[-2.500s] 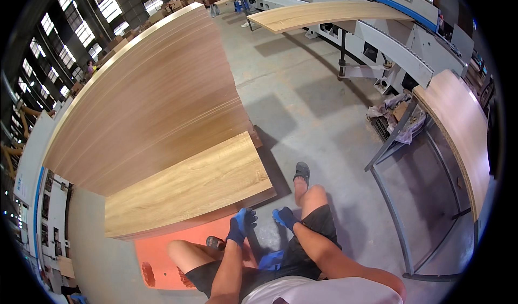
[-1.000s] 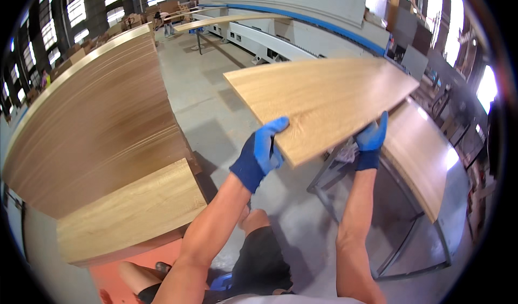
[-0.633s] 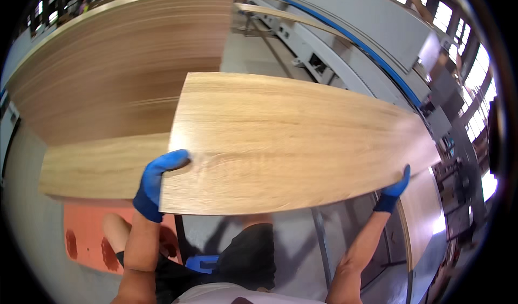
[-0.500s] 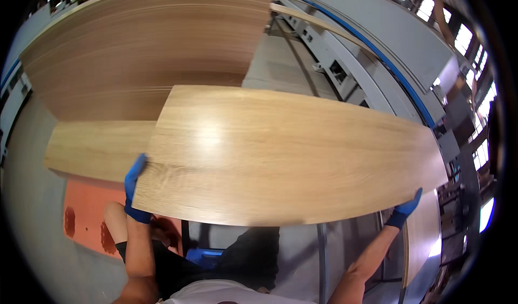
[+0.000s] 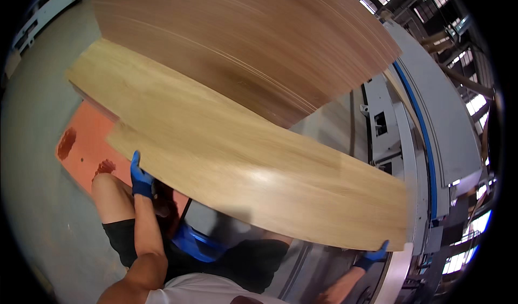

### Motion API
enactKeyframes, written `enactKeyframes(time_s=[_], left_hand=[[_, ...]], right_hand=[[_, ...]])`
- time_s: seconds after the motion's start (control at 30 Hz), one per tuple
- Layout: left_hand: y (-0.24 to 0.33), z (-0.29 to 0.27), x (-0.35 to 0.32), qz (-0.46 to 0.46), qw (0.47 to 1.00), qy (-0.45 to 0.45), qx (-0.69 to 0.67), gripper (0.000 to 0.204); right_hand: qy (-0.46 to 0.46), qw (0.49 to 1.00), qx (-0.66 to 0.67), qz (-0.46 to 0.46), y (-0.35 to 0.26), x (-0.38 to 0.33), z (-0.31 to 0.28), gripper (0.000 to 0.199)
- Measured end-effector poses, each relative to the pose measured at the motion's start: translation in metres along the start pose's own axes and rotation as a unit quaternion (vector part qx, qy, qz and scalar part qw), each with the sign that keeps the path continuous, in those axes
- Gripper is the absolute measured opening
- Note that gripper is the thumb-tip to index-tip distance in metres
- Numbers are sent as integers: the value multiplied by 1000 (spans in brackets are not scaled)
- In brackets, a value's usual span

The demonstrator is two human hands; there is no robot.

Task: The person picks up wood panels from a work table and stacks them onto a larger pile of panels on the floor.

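Observation:
I hold a long light-wood panel (image 5: 259, 180) flat in front of me, over my legs. My left hand (image 5: 141, 177), in a blue glove, grips its near-left edge. My right hand (image 5: 372, 256), also blue-gloved, grips the panel's far right corner from below. The panel hangs just above a low stack of similar light boards (image 5: 135, 96), partly covering it. Behind that rises a taller stack of darker brown sheets (image 5: 243, 39).
An orange pallet (image 5: 89, 142) lies under the low stack on the grey concrete floor (image 5: 32, 142). A long white machine with a blue stripe (image 5: 431, 126) runs along the right. A metal table frame shows below the panel near my knees.
I lifted the panel off the right-hand table and swung it left; it now hangs over the low stack of light boards, with my view turned toward the stacks.

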State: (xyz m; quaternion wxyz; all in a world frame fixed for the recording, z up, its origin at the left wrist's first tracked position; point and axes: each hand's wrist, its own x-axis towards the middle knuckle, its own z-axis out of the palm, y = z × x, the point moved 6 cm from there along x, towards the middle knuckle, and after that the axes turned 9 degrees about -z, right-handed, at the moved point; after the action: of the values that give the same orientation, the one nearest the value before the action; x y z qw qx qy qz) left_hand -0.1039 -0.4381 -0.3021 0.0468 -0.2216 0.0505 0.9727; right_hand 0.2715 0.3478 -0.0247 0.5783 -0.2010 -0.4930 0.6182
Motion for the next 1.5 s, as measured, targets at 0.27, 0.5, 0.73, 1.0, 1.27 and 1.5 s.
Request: enactKeyframes(time_s=[0.27,0.5,0.73,1.0,1.27,1.5], left_hand=[[37,16,68,100,957,147,229,38],[62,-10,103,226,604,330,689,58],[101,4,111,108,689,429,574,55],[93,8,116,135,710,383,576,55],[85,0,122,154,728,359,563,46],[87,-4,136,153,659,398,619,59]], right_hand=[[-61,856,272,435,198,-239,176,43],[-472,708,-524,33,242,-300,260,36],[-514,709,-436,208,360,-296,279,38],[-447,760,-438,175,429,-298,227,70],[-467,792,-329,214,421,-298,228,33],[-402,806,-398,175,413,-286,220,60]])
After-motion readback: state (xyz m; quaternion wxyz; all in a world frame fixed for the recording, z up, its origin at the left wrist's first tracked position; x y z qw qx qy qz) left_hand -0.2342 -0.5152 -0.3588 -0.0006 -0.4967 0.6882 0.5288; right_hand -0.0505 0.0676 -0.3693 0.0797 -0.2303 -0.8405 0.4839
